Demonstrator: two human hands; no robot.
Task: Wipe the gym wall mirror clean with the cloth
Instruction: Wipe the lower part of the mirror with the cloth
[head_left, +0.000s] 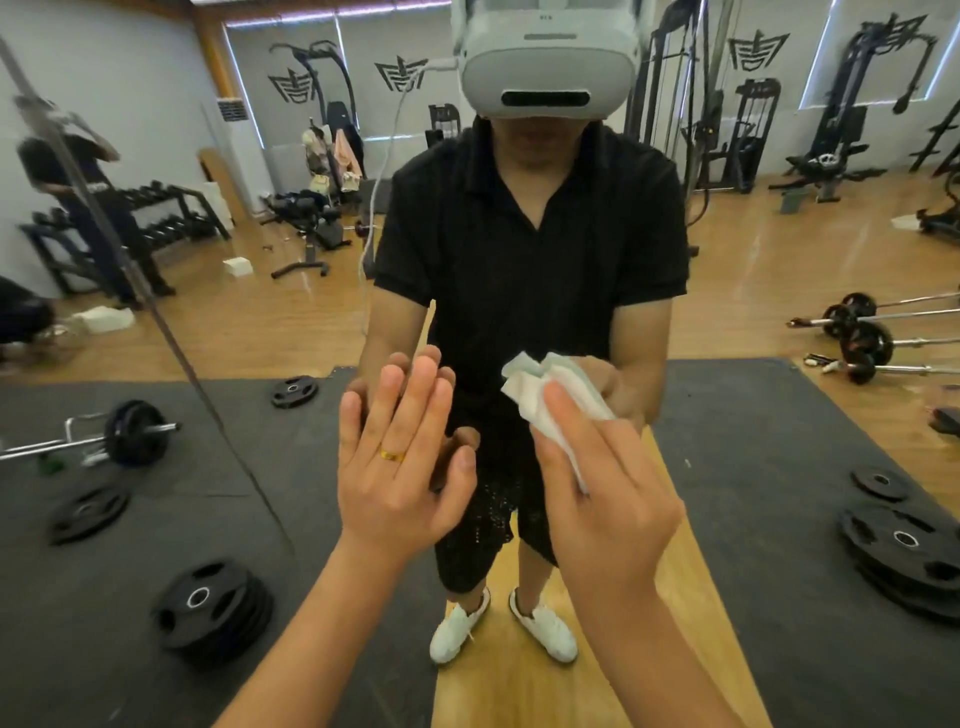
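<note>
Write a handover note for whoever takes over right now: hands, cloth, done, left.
Left hand: open, straight fingers against the gym wall mirror.
Right hand: holds the crumpled white cloth to the glass, beside the other hand.
Done: the cloth is on the mirror; how much is wiped cannot be told.
Left: wipe across the rest of the mirror.

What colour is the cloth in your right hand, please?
The cloth is white, faintly pale green at its top edge; head view.
</note>
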